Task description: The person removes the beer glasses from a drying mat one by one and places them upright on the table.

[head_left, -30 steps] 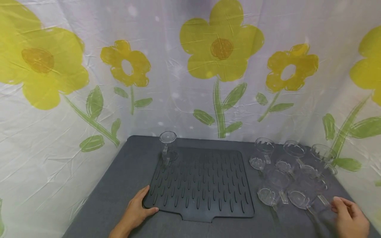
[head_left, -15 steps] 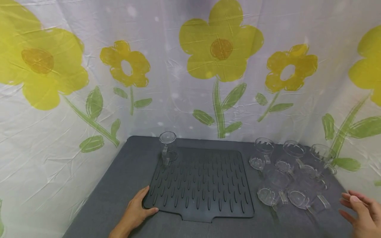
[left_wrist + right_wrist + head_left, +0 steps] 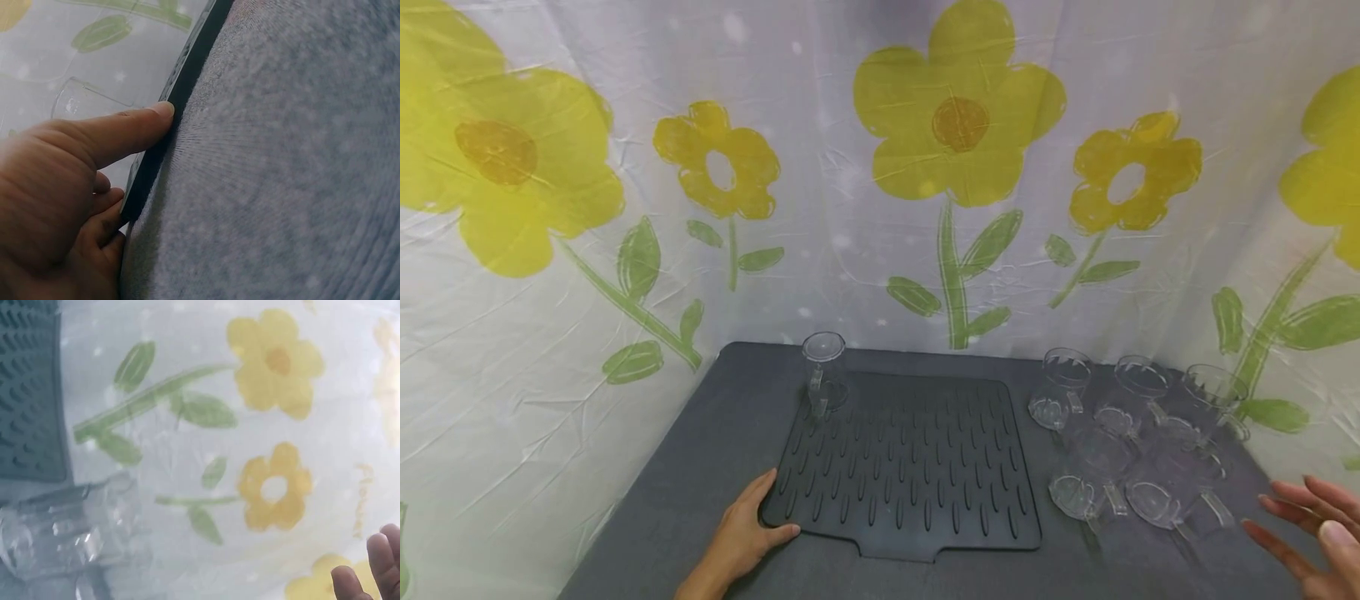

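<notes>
My left hand (image 3: pixel 741 525) holds the near-left corner of a black drying mat (image 3: pixel 910 542), thumb on the front edge and fingers along the left side. In the left wrist view the thumb (image 3: pixel 134 131) lies against the mat's edge (image 3: pixel 169 131). On the mat's far-left corner stands one clear mug (image 3: pixel 825 371), its handle towards me. My right hand (image 3: pixel 1322 533) is held with fingers spread and nothing in it, just right of several clear mugs (image 3: pixel 1150 500). Only its fingertips (image 3: pixel 347 584) show in the right wrist view.
The several clear mugs stand close together in rows right of the mat, overlapping in the head view. A grey cloth-like surface (image 3: pixel 700 450) lies under everything. A white curtain (image 3: pixel 820 275) with yellow flowers surrounds the table at the back and sides.
My right hand has moved right, away from the front-right mug's handle, and its fingers have spread. The left hand, mat and mugs stay in place.
</notes>
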Demonstrator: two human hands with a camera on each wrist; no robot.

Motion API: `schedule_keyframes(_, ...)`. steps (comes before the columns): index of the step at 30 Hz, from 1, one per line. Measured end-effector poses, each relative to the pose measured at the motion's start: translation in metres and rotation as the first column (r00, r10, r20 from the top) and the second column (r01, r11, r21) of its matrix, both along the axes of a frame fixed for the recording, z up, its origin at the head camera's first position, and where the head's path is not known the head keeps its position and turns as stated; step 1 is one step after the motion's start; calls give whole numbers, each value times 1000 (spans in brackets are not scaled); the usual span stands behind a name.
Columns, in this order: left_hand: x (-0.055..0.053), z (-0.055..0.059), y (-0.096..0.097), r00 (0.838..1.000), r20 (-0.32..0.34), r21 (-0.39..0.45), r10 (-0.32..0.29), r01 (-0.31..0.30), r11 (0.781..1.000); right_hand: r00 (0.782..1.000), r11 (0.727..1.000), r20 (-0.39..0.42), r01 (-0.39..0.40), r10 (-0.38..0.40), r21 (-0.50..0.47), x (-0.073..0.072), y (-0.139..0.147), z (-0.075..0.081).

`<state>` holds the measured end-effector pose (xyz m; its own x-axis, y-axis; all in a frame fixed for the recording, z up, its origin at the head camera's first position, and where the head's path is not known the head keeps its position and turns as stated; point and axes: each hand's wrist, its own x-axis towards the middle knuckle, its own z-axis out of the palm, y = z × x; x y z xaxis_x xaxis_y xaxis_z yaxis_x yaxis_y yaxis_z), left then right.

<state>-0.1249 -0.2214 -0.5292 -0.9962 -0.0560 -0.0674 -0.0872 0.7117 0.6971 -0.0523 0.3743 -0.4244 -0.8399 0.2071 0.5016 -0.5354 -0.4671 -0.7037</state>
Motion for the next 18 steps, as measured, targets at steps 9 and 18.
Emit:
schedule_keyframes(9,-1,-1,-1,1000,1,0,-6,6,1000,998,996,-25,66,-65,60,9,-52,27)
schedule_keyframes(18,-1,-1,-1,1000,10,-2,-11,11,1000,955,936,121,230,-269,267,5,-112,53)
